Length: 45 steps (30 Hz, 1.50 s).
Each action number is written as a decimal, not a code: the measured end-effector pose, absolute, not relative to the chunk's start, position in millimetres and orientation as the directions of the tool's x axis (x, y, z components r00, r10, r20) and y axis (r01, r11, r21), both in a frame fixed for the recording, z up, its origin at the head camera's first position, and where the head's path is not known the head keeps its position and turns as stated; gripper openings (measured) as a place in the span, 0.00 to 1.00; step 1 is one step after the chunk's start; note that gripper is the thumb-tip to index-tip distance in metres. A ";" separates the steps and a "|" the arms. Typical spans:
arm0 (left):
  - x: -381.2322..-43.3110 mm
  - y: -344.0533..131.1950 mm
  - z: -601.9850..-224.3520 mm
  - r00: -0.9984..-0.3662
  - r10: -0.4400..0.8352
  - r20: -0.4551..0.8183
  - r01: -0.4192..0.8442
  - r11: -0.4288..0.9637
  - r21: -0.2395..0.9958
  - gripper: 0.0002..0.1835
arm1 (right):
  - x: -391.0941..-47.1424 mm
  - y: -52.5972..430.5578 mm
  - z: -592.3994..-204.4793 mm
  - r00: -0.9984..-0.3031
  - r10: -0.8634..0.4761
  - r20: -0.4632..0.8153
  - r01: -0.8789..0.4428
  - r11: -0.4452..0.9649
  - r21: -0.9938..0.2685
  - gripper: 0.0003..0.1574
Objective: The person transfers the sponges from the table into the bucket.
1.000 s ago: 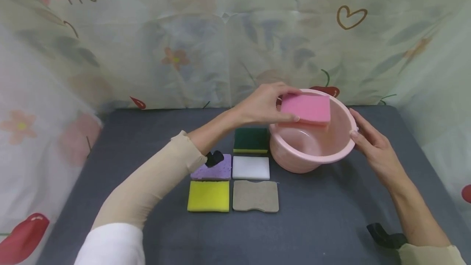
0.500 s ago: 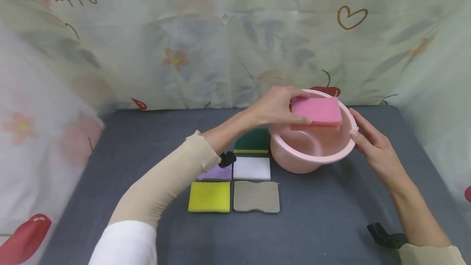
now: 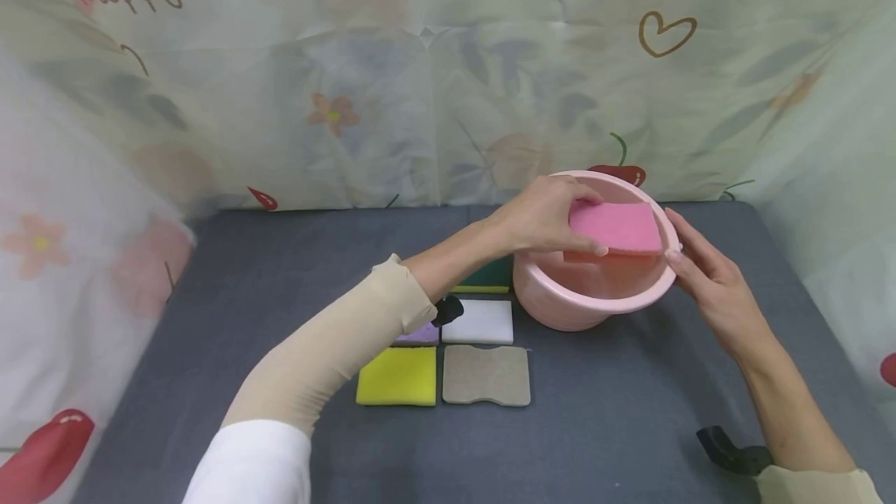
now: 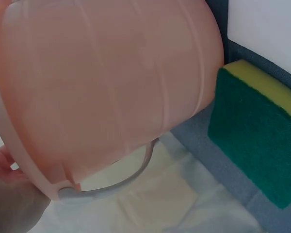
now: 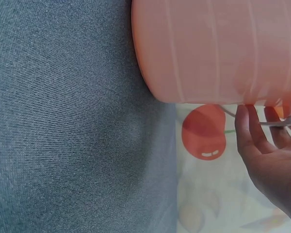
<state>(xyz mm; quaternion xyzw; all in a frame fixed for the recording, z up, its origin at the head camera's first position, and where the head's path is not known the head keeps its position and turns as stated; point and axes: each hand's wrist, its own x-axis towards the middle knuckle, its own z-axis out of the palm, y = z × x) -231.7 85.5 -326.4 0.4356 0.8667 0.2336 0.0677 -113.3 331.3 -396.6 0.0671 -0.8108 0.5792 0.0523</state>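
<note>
My left hand grips a pink sponge with an orange lower layer by its left end, thumb in front and fingers behind. The sponge is inside the mouth of a pink plastic bucket, just below the far rim. At the bucket's right side my right hand holds the rim, thumb at the edge; in the right wrist view its fingers lie against the outer wall by the handle. The left wrist view shows the bucket's ribbed outside and grey handle, while the sponge is hidden there.
Left of the bucket lie a green-and-yellow scouring sponge, a white sponge, a partly covered purple sponge, a yellow sponge and a grey sponge. A patterned curtain hangs behind the dark table.
The left hand has moved right and slightly down, carrying the pink sponge from over the bucket's far-left rim into its mouth. The right hand and the bucket have stayed in place.
</note>
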 end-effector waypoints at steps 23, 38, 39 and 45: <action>-237.2 89.9 -325.3 -0.612 0.791 -0.017 0.737 0.577 0.353 0.36 | -115.3 323.8 -393.0 -0.995 0.014 0.100 -0.084 0.429 -0.899 0.36; -235.5 97.8 -325.9 -0.628 0.758 -0.175 0.676 0.643 0.359 0.33 | -116.2 323.8 -393.0 -0.995 -0.001 0.102 -0.093 0.430 -0.898 0.37; -235.7 98.2 -326.4 -0.626 0.761 -0.173 0.682 0.641 0.353 0.32 | -116.1 323.9 -392.8 -0.995 -0.002 0.104 -0.095 0.429 -0.898 0.36; -233.7 100.9 -328.1 -0.627 0.748 -0.219 0.667 0.660 0.346 0.32 | -115.1 323.6 -392.5 -0.993 -0.007 0.119 -0.112 0.404 -0.908 0.36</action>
